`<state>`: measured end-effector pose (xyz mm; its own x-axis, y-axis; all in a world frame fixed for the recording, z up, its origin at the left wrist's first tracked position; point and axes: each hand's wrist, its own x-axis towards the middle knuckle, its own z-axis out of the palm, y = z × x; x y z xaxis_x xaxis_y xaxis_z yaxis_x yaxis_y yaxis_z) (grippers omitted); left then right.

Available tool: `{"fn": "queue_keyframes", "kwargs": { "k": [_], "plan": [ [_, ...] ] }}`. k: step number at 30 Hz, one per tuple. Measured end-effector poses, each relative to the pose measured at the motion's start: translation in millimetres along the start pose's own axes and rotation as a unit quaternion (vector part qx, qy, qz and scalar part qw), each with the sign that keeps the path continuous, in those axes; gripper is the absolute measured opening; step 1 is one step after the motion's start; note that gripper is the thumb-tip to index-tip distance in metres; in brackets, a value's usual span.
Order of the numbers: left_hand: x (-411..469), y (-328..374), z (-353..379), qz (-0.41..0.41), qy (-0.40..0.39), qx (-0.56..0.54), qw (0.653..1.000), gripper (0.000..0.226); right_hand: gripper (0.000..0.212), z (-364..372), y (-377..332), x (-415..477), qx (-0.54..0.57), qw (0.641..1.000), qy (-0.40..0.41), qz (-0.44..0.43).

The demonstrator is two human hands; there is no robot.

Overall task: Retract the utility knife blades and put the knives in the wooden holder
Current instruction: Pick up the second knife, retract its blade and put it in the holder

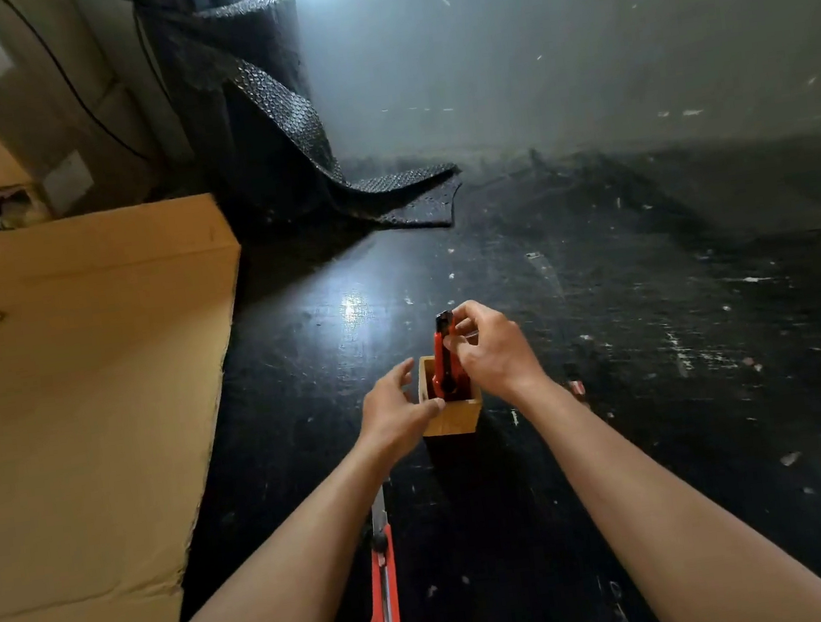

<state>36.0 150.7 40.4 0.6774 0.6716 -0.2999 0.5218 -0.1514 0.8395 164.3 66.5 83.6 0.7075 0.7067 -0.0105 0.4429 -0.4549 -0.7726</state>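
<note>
Head view: the right hand (488, 347) pinches the upper end of a red knife (444, 358) between thumb and fingertips and holds it upright, its lower end already down inside the wooden holder (450, 417). The left hand (394, 416) is open and grasps nothing; its thumb rests against the holder's near rim at about 9 o'clock of the opening, fingers spread just beside the left wall, apparently steadying the box. The holder stands on the dark, scuffed floor (570, 446).

A second knife (383, 593) lies flat on the floor at 6 o'clock from the holder, partly under the left forearm, with what looks like a length of bare blade pointing toward the holder at 12 o'clock. At 9 o'clock lies a large cardboard sheet (73, 404); at 11 o'clock, well apart, stands a roll of dark bubble wrap (258, 97).

Judging by their look, both knives are light, stiff plastic-and-metal tools, smooth but not slippery. The one on the floor is best taken by the red body near the slider, fingers kept off the blade end, and the slider pulled back before lifting it over. The holder seems light and narrow and may tip if a knife is pushed in at an angle, so a bracing hand on its wall makes sense.
</note>
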Motion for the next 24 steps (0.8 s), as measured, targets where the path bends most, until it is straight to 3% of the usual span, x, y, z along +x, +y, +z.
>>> {"fn": "queue_keyframes", "kwargs": {
  "k": [13,19,24],
  "plan": [
    [19,-20,13,-0.004,0.008,-0.034,0.999,0.062,0.014,27,19,10,-0.063,0.997,-0.003,0.037],
    [16,-18,13,-0.005,0.018,-0.035,0.999,0.052,0.029,17,11,4,-0.062,0.998,0.019,0.012],
    [-5,-18,5,0.010,0.054,-0.011,0.998,0.047,0.027,9,6,-14,-0.081,0.997,0.014,-0.010]
  ]
}}
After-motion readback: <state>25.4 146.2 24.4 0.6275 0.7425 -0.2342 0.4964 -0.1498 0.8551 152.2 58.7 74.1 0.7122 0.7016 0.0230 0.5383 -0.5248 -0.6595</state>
